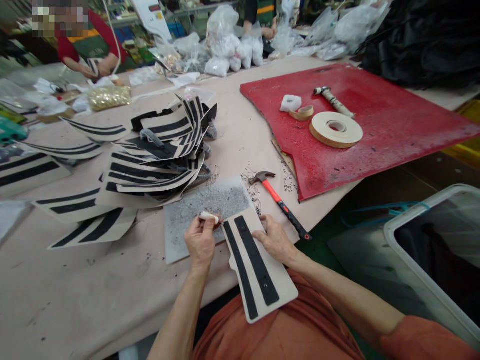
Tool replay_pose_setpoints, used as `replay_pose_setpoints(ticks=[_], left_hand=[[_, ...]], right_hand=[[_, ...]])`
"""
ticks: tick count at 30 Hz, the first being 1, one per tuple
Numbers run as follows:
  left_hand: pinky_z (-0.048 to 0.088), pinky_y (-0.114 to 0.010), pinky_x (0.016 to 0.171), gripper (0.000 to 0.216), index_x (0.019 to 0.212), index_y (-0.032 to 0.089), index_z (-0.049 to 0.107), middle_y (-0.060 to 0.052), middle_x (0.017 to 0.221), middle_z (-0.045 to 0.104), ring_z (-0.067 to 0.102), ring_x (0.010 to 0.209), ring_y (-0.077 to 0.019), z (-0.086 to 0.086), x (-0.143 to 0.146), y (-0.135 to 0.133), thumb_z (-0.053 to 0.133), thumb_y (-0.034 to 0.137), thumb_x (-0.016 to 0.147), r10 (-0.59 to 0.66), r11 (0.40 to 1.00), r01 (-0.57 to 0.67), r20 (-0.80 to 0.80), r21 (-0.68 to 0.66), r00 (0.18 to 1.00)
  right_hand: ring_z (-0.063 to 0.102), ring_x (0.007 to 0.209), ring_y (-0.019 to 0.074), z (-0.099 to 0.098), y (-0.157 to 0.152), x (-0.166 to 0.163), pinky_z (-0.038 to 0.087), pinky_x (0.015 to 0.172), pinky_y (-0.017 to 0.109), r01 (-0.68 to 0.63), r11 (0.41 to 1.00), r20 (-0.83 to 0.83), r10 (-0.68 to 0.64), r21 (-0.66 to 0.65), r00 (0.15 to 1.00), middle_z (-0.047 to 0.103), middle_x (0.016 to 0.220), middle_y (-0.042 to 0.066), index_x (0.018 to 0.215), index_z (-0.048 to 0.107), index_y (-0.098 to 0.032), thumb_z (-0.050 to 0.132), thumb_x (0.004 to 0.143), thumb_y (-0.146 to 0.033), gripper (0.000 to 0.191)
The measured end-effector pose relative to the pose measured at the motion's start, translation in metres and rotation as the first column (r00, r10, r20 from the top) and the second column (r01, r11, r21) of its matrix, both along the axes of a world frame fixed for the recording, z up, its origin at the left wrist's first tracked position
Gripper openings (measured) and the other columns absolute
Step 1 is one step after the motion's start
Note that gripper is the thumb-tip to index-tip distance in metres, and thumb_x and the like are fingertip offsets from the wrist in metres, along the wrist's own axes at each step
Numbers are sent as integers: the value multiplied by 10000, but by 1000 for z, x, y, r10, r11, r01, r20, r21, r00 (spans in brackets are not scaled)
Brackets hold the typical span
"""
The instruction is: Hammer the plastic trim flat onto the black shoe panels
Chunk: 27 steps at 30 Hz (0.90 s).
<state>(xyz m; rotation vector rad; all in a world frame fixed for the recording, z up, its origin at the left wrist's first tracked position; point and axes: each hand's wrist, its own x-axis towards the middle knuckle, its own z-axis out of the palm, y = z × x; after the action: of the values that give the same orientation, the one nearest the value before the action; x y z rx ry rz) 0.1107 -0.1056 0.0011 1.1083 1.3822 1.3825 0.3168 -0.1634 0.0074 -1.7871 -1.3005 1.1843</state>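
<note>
My left hand (200,246) pinches a small white tool (209,217) whose thin tip meets the top left corner of a cream panel (279,272). Two black strips run along the panel, and its lower end rests against my lap. With fingers beneath and thumb on top, my right hand (276,241) grips the panel's right edge. Under the panel's far end lies a speckled translucent board (206,200). Just beyond my right hand, a claw hammer (279,202) with a red and black handle rests on the table.
Striped panels (150,165) are heaped at the left. A red mat (378,110) carries a tape roll (335,130) and a wrapped-handle hammer (335,102). A plastic bin (393,225) stands at the right. Bagged parts (225,45) and two other people are across the table.
</note>
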Motion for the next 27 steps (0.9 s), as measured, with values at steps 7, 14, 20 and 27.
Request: replay_pose_setpoints(ticks=[7,14,20,27], left_hand=[[598,-280,740,260,901,148,710,-62,843,761,732,729,-171,-14,-9,-3,701,403,849,-28,999,28,-47,15,999],[612,-290,744,294,912,148,701,-60,865,753,729,743,-168,-16,-13,-4,716,433,842,12,1000,-13,102,6,995],[618,-283,695,361,893,150,712,-51,803,745,717,700,-173,-18,-18,-4,747,494,791,41,999,-40,86,-11,995],[622,-306,707,348,911,169,721,-67,837,759,735,733,-206,-20,-19,-4,744,496,795,42,999,-42,69,3,997]], right_hand=[[662,782,199,11,-1,2,475,707,306,22,1000,-43,-22,-13,999,710,836,13,1177,548,-187,623,820,-249,370],[603,724,155,63,28,5,445,670,273,-54,962,14,52,266,999,681,807,-6,921,639,-211,579,883,-289,106],[615,765,166,91,65,-2,488,673,278,2,946,-288,96,323,953,688,875,8,970,660,-202,629,850,-356,197],[600,698,161,100,89,-13,499,645,281,144,925,-427,22,351,904,671,776,-15,882,696,-216,684,800,-386,189]])
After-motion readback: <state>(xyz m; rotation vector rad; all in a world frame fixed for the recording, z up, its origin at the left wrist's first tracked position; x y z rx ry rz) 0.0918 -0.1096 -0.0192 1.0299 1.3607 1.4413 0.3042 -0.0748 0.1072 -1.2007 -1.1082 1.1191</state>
